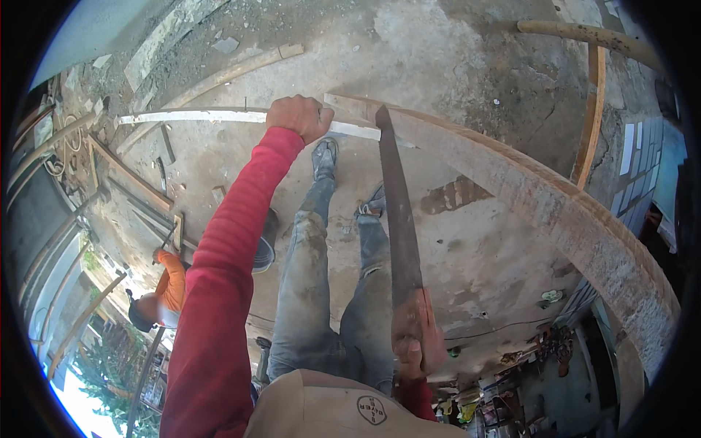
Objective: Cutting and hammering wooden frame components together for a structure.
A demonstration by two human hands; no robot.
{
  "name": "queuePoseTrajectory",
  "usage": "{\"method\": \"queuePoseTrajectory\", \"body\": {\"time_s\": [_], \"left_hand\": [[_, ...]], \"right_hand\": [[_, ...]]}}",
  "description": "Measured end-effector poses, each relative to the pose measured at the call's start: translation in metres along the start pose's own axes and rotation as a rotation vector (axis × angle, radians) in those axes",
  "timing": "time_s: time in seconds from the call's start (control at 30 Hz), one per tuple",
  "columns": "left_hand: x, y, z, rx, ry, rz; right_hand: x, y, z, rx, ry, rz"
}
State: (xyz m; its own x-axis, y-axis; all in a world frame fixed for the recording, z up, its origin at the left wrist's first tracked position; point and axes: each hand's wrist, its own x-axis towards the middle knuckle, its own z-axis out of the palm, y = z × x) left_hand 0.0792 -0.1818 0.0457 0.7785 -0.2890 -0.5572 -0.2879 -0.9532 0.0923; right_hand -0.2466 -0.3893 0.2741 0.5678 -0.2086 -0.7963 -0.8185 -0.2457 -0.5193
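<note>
My left hand (299, 118), its fingers wrapped round, grips a long narrow strip of wood with a white face (197, 116). A nail stands up from the strip, left of the hand. Low on the right, my right hand (409, 354) is closed on the handle of a handsaw (400, 212), blurred by motion. The saw's dark blade points away from me, its far part crossing at the strip's right end. Whether the teeth touch the wood I cannot tell. Beside the blade's tip begins a thick, rough plank (511, 175) that curves off to the right.
A stick (234, 74) lies beyond the strip on the concrete floor (467, 255). A bucket (265, 244) stands by my left leg. Timber pieces (131, 171) lie at the left, near a person in an orange sleeve (172, 281). A pole (591, 35) crosses the far right.
</note>
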Motion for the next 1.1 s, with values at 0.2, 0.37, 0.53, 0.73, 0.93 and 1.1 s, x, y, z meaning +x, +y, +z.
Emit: {"method": "queuePoseTrajectory", "body": {"time_s": [0.2, 0.37, 0.53, 0.73, 0.93, 1.1], "left_hand": [[0.013, 0.013, 0.004, -0.047, 0.005, 0.034], [0.003, -0.006, 0.009, -0.011, 0.044, 0.013], [0.016, 0.019, 0.002, -0.04, 0.05, 0.024], [0.003, -0.003, -0.001, -0.066, -0.02, -0.001], [0.013, 0.02, 0.005, -0.073, 0.005, 0.068], [0.006, -0.008, 0.002, -0.033, 0.049, 0.048]], "right_hand": [[0.16, -0.016, 0.054, 0.013, 0.47, -0.545], [0.048, -0.016, 0.008, 0.156, 0.101, -0.284], [0.164, -0.014, 0.047, 0.229, 0.397, -0.536], [0.033, -0.026, 0.021, 0.39, 0.172, -0.291], [0.193, 0.003, 0.054, 0.503, 0.303, -0.339], [0.118, -0.01, 0.058, 0.207, 0.249, -0.195]]}}
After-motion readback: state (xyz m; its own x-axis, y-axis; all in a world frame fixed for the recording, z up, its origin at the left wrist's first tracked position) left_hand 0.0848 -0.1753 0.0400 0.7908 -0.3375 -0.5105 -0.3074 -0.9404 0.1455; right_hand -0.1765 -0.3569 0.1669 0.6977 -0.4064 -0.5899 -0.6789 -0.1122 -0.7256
